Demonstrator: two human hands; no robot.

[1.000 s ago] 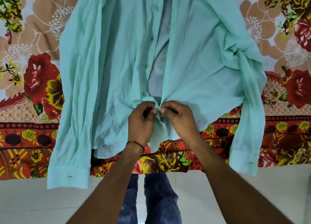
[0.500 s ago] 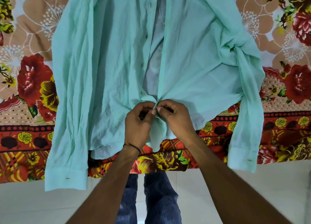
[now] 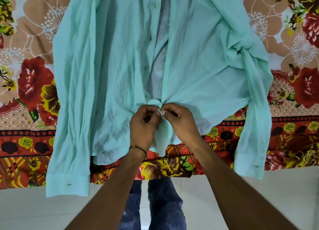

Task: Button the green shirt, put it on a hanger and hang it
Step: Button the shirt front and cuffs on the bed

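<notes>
Across the floral bedsheet (image 3: 32, 39), the green shirt (image 3: 110, 65) is lying front up, with its cuffs hanging over the near edge. At its lower front, the left hand (image 3: 144, 126) is pinching one front edge with curled fingers. The right hand (image 3: 182, 121) is pinching the opposite edge likewise, their thumbs meeting.

A home bedroom: a bed under a floral bedsheet (image 3: 34, 84) fills twelve o'clock, pale tiled floor (image 3: 224, 195) at six
</notes>
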